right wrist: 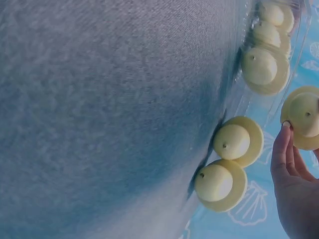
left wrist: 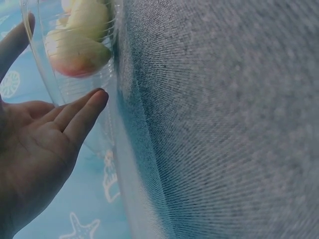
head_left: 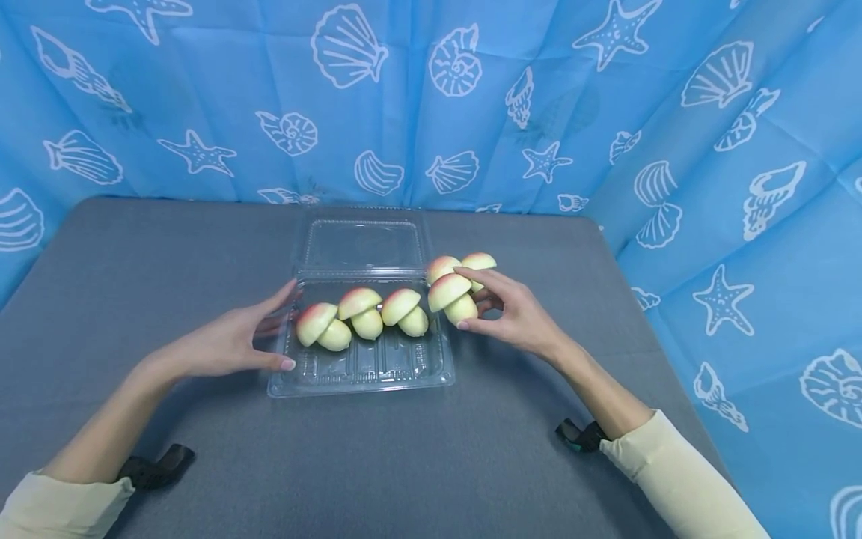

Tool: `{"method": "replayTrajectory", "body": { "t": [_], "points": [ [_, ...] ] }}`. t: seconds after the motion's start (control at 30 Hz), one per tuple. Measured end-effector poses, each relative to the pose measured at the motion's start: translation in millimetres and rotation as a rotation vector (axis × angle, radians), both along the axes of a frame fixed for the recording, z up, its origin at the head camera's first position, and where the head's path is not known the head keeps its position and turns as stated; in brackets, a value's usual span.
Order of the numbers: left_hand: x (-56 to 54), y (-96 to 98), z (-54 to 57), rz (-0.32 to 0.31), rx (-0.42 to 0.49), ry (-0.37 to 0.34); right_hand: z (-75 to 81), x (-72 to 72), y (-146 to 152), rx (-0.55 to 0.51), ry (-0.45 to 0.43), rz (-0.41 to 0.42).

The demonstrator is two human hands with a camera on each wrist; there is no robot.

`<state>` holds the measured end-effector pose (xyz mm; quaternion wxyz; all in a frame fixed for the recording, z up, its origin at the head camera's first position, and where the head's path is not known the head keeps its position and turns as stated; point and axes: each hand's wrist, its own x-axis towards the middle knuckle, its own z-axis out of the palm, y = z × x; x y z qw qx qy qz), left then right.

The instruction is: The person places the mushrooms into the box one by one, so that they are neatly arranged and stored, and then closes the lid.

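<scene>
My right hand [head_left: 518, 308] pinches a yellow-green mushroom with a red-tinged cap [head_left: 450, 292] between thumb and fingers. The mushroom is lifted at the right side of a clear plastic clamshell box [head_left: 364, 388]. Three like mushrooms lie in a row inside the box: left [head_left: 315, 323], middle [head_left: 360, 303] and right [head_left: 402, 308]. At the box's left side, my left hand [head_left: 225, 340] spreads its thumb and straight fingers around the edge; whether it touches is unclear. In the right wrist view, two more mushrooms, an upper one [right wrist: 232, 142] and a lower one [right wrist: 214, 181], stand on the table.
The transparent lid [head_left: 364, 243] lies folded back behind the box. A grey cloth covers the table [head_left: 377, 464]. Blue curtains [head_left: 404, 112] with white shell and starfish prints hang behind and to the right.
</scene>
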<state>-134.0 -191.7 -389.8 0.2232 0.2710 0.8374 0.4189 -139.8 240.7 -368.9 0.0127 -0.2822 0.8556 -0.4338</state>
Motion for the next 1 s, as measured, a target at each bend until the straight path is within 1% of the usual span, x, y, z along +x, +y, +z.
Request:
{"method": "replayTrajectory", "body": {
  "t": [0.13, 0.33, 0.57, 0.7, 0.83, 1.0],
  "points": [
    [0.8, -0.1, 0.2, 0.000, -0.005, -0.005, 2.2, -0.2, -8.0, -0.007, -0.002, 0.055],
    [-1.2, 1.2, 1.2, 0.022, -0.026, 0.008, 9.6, -0.8, -21.4, 0.003, 0.003, 0.131],
    [-0.7, 2.1, -2.7, 0.027, -0.035, 0.007, 11.0, 1.5, -37.5, 0.020, -0.025, 0.217],
    [-1.3, 1.8, -3.9, 0.025, -0.028, 0.012, 10.8, 4.0, -46.7, 0.031, -0.021, 0.233],
    [-0.7, 0.7, -2.3, 0.020, -0.018, 0.013, 10.3, 4.9, -55.1, 0.047, -0.016, 0.240],
    [0.5, 0.6, -0.2, 0.017, -0.012, 0.013, 9.5, 4.2, -64.2, 0.052, -0.014, 0.284]
  ]
}}
